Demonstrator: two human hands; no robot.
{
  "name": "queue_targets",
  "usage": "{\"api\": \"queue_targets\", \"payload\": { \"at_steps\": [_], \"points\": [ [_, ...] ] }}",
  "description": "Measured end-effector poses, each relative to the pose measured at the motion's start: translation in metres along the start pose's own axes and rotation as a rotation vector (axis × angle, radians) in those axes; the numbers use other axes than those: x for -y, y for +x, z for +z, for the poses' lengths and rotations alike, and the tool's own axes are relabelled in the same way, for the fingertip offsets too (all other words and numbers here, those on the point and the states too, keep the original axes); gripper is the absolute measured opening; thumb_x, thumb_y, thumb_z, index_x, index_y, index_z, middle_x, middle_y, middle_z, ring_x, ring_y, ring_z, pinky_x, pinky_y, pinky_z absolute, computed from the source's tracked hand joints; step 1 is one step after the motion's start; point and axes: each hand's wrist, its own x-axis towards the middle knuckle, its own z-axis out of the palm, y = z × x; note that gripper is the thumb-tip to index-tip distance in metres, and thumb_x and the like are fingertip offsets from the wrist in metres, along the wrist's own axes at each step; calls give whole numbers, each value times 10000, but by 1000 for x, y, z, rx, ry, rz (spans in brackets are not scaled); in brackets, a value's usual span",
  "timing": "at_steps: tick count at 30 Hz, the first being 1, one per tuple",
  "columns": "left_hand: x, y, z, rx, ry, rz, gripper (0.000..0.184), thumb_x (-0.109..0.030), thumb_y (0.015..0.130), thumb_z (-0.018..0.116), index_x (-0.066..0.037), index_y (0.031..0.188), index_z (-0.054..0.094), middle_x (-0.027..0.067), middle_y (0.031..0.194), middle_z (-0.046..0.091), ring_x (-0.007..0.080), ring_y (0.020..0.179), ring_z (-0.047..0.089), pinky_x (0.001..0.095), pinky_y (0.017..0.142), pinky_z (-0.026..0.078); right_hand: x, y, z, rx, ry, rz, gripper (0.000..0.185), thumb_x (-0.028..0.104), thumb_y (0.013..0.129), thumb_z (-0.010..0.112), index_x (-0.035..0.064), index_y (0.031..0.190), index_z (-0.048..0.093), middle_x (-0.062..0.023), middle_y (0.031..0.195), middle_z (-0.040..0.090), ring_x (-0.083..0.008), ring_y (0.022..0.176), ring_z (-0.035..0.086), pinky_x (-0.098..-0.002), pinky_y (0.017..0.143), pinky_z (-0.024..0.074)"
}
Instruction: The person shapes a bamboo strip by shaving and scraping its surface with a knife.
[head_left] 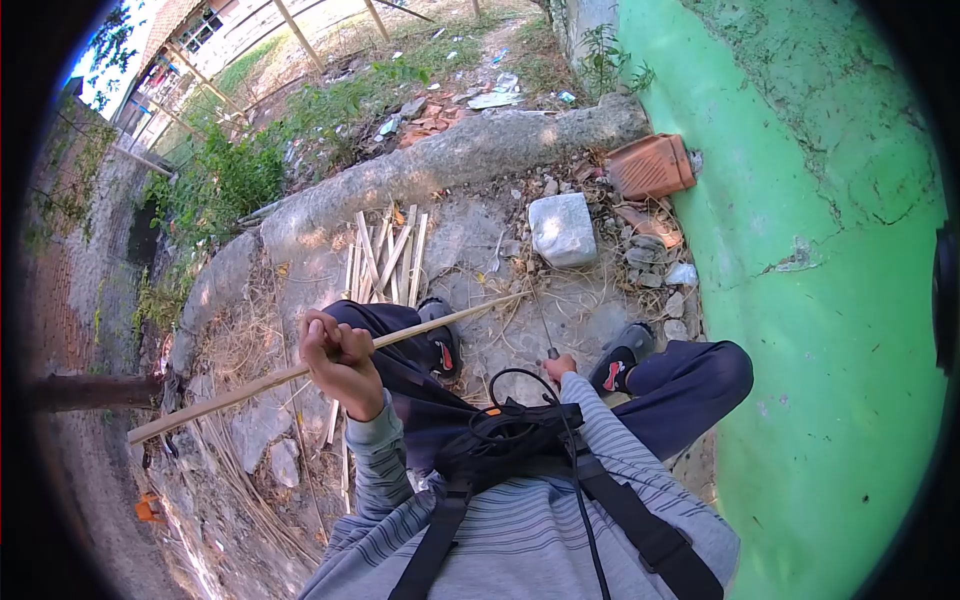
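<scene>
My left hand (345, 362) is closed around a long pale bamboo strip (235, 397), which slants from the lower left up to the ground between my feet. In my right hand (560, 367) is a knife (546, 328) with a dark handle, its thin blade pointing away from me near the strip's far end. The blade's tip is hard to make out. Beyond my left foot, several split bamboo strips (385, 255) lie in a loose pile. A whitish stone block (562, 230) sits on the ground ahead of the knife.
A green wall (810, 330) rises close on my right. Along the front runs a low concrete kerb (430, 168). An orange-brown clay tile (650, 167) rests by the wall, among rubble. Thin shavings and long strips (245, 485) litter the ground at left.
</scene>
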Motion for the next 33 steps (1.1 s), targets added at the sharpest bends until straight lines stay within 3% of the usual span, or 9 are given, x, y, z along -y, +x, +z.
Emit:
{"api": "queue_targets", "payload": {
  "at_steps": [9,14,17,20,23,25,27,31,33],
  "points": [
    [-2,-6,-4,14,-4,-12,286,-250,1061,415,-112,812,385,-55,562,216,53,458,121,282,437,143,-5,30,20,-19,59,-54,313,263,803,772,-31,738,688,-108,596,659,-214,479,640,-369,479,512],
    [-2,-7,-3,-22,17,-14,306,-276,1087,410,-105,832,413,-52,570,224,55,470,165,276,453,180,53,18,35,-88,157,-494,255,245,834,756,30,731,665,-48,596,615,-171,489,584,-352,482,465],
    [-2,-7,6,8,132,31,438,-376,1118,404,-76,801,446,-34,550,284,60,456,232,271,445,203,112,-73,2,189,342,-634,283,254,858,754,23,736,644,-31,592,583,-149,520,549,-341,514,444],
    [-2,-2,6,117,236,76,564,-512,1112,371,-69,778,470,-28,556,314,66,457,253,273,450,219,126,-107,-2,167,187,-996,357,328,853,778,-7,827,659,-140,662,644,-239,607,621,-407,612,482],
    [0,3,16,46,228,146,615,-570,1091,351,-69,754,465,-31,559,303,66,468,261,271,457,221,120,-110,2,171,110,-1006,350,330,849,782,-3,834,675,-160,676,641,-259,624,634,-410,626,487],
    [-2,6,11,54,224,112,629,-591,1083,353,-71,746,461,-31,562,298,71,475,263,273,465,226,117,-110,5,191,201,-1030,403,331,882,774,-7,730,615,-41,593,549,-135,570,499,-358,561,408],
    [-1,6,10,62,220,77,643,-612,1074,355,-73,738,457,-31,565,293,76,483,265,275,473,230,115,-107,5,157,115,-913,353,342,851,780,3,840,682,-167,680,639,-284,635,638,-412,631,490],
    [0,6,15,20,134,31,658,-657,1049,382,-96,706,410,-40,591,239,87,514,191,290,501,183,113,-106,10,144,130,-830,349,336,859,769,-1,840,679,-166,676,634,-272,625,630,-408,625,488],
    [1,3,20,65,120,16,660,-667,1043,393,-109,692,382,-42,602,219,89,525,162,298,509,161,113,-112,13,189,257,-886,402,319,883,765,-13,734,592,-16,591,497,-113,575,460,-352,547,373]
  ]
}}
